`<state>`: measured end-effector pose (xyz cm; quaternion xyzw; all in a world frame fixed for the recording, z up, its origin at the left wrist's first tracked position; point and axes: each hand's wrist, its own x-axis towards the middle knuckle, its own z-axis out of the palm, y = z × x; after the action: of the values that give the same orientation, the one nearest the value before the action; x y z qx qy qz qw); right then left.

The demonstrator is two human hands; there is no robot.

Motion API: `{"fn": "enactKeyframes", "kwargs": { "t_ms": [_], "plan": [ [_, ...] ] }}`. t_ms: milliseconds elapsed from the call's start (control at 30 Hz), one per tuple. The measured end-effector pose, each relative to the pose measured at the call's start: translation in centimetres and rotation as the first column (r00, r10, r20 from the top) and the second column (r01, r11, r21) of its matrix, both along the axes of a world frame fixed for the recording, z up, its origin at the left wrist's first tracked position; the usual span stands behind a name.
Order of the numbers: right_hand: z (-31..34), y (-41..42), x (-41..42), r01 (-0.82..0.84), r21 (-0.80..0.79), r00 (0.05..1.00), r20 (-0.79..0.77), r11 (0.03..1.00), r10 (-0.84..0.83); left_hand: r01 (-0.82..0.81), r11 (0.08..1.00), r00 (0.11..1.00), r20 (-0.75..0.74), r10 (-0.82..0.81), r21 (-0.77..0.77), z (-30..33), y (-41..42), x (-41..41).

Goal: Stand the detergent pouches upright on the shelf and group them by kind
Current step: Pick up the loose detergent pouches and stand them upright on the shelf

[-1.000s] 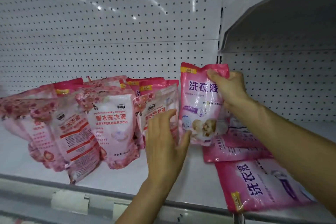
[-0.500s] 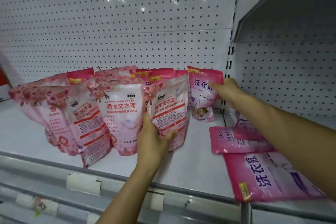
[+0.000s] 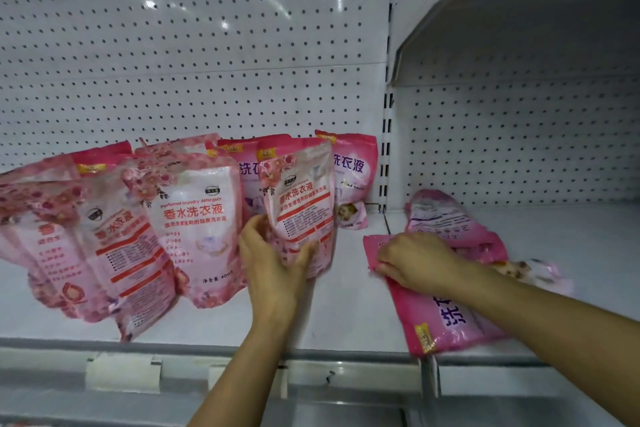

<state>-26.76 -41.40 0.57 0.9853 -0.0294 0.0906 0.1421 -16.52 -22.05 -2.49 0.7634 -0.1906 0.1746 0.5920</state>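
Note:
Several flower-print pouches [image 3: 194, 218] stand or lean at the left of the white shelf [image 3: 346, 308]. My left hand [image 3: 273, 260] grips the bottom of one upright flower-print pouch [image 3: 299, 198]. Behind it, two plain pink pouches with purple lettering [image 3: 351, 173] stand against the pegboard back. My right hand [image 3: 415, 262] lies on the edge of a flat pink pouch [image 3: 372, 246], fingers curled over it. Other pink pouches lie flat beside it: one further back [image 3: 440, 215] and one at the shelf front [image 3: 446, 326].
A black slotted upright [image 3: 386, 156] splits the pegboard back into two bays. A higher shelf [image 3: 519, 17] overhangs the right bay. The metal shelf front rail [image 3: 207, 347] carries white price-tag holders [image 3: 123, 373].
My right hand let go of the pink pouch, which now stands at the back, and came down onto a flat pouch. My left hand closed on the bottom of the flower-print pouch.

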Motion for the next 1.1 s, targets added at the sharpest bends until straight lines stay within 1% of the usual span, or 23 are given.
{"fn": "enactKeyframes", "kwargs": {
  "t_ms": [33, 67, 100, 133, 167, 200, 267, 367, 433, 467, 500, 567, 667, 733, 800, 867, 900, 933, 1000, 1033, 1067, 1100],
  "plan": [
    [0.1, 0.0, 0.0, -0.025, -0.085, 0.994, 0.106, 0.996, 0.034, -0.08, 0.996, 0.991, 0.114, 0.076, 0.028, -0.1, 0.7, -1.0],
    [0.5, -0.1, -0.1, -0.021, -0.099, 0.975, 0.217, 0.995, 0.042, -0.127, 0.992, 0.966, 0.232, 0.118, 0.024, 0.0, 1.2, -2.0],
    [0.9, -0.6, -0.3, 0.013, -0.039, 0.954, 0.301, 0.999, -0.001, -0.104, 0.994, 0.945, 0.313, 0.095, 0.012, 0.3, 1.5, -3.1],
    [1.4, -1.1, -0.5, 0.018, 0.058, 0.921, 0.388, 0.998, -0.039, -0.02, 1.0, 0.938, 0.346, 0.014, 0.012, 0.7, 1.7, -4.1],
    [2.1, -1.6, -0.7, -0.019, 0.155, 0.874, 0.482, 0.988, -0.059, 0.092, 0.996, 0.938, 0.333, -0.094, 0.025, 1.1, 1.6, -4.7],
    [3.1, -1.9, -1.0, -0.061, 0.247, 0.818, 0.568, 0.967, -0.093, 0.198, 0.979, 0.938, 0.278, -0.206, 0.056, 1.5, 1.4, -5.2],
    [5.9, -2.1, -1.5, -0.116, 0.413, 0.708, 0.672, 0.903, -0.216, 0.357, 0.926, 0.922, 0.114, -0.371, 0.126, 2.5, 0.7, -5.8],
    [9.2, -1.6, -1.9, -0.215, 0.569, 0.574, 0.731, 0.793, -0.369, 0.54, 0.825, 0.841, -0.074, -0.536, 0.165, 4.0, -0.8, -6.5],
    [10.3, -0.6, -2.1, -0.331, 0.655, 0.527, 0.725, 0.679, -0.443, 0.639, 0.751, 0.769, -0.143, -0.623, 0.165, 4.7, -2.0, -7.2],
    [10.4, 0.2, -2.1, -0.372, 0.683, 0.523, 0.713, 0.628, -0.466, 0.661, 0.734, 0.751, -0.162, -0.641, 0.158, 5.1, -2.5, -7.7],
    [10.4, 1.3, -2.2, -0.403, 0.706, 0.532, 0.698, 0.583, -0.479, 0.661, 0.739, 0.749, -0.169, -0.64, 0.133, 5.5, -2.9, -8.2],
    [10.2, 3.5, -2.2, -0.45, 0.747, 0.579, 0.661, 0.489, -0.477, 0.624, 0.779, 0.777, -0.159, -0.609, 0.064, 5.9, -3.7, -8.9],
    [9.8, 5.6, -2.5, -0.483, 0.801, 0.648, 0.598, 0.353, -0.471, 0.501, 0.865, 0.859, -0.128, -0.496, 0.008, 5.8, -4.5, -9.4],
    [9.3, 6.1, -3.0, -0.47, 0.824, 0.718, 0.565, 0.317, -0.406, 0.468, 0.878, 0.875, -0.086, -0.476, -0.102, 4.9, -4.7, -9.0],
    [8.8, 6.1, -3.8, -0.429, 0.862, 0.809, 0.499, 0.27, -0.309, 0.47, 0.87, 0.875, -0.052, -0.481, -0.149, 4.0, -4.2, -8.5],
    [8.3, 5.4, -5.0, -0.357, 0.913, 0.901, 0.392, 0.197, -0.185, 0.441, 0.878, 0.882, -0.092, -0.462, -0.184, 3.3, -3.5, -7.9],
    [8.1, 4.7, -5.7, -0.311, 0.929, 0.93, 0.341, 0.202, -0.137, 0.428, 0.877, 0.878, -0.131, -0.461, -0.217, 3.1, -3.1, -7.5],
    [7.7, 3.6, -6.3, -0.263, 0.927, 0.946, 0.302, 0.266, -0.116, 0.427, 0.868, 0.862, -0.174, -0.475, -0.255, 3.2, -2.6, -7.2],
    [6.4, 0.4, -7.2, -0.114, 0.854, 0.97, 0.206, 0.508, -0.129, 0.423, 0.853, 0.828, -0.253, -0.501, -0.305, 3.4, -1.9, -6.5],
    [5.5, -1.3, -7.5, -0.004, 0.793, 0.982, 0.119, 0.609, -0.148, 0.415, 0.855, 0.819, -0.282, -0.5, -0.311, 3.6, -1.7, -6.2],
    [4.3, -2.8, -7.7, 0.107, 0.738, 0.985, 0.015, 0.667, -0.174, 0.406, 0.854, 0.812, -0.301, -0.501, -0.326, 3.8, -1.5, -6.0],
    [3.2, -3.9, -7.8, 0.201, 0.691, 0.977, -0.086, 0.695, -0.197, 0.399, 0.849, 0.807, -0.307, -0.504, -0.346, 3.9, -1.4, -6.0]
  ]
}}
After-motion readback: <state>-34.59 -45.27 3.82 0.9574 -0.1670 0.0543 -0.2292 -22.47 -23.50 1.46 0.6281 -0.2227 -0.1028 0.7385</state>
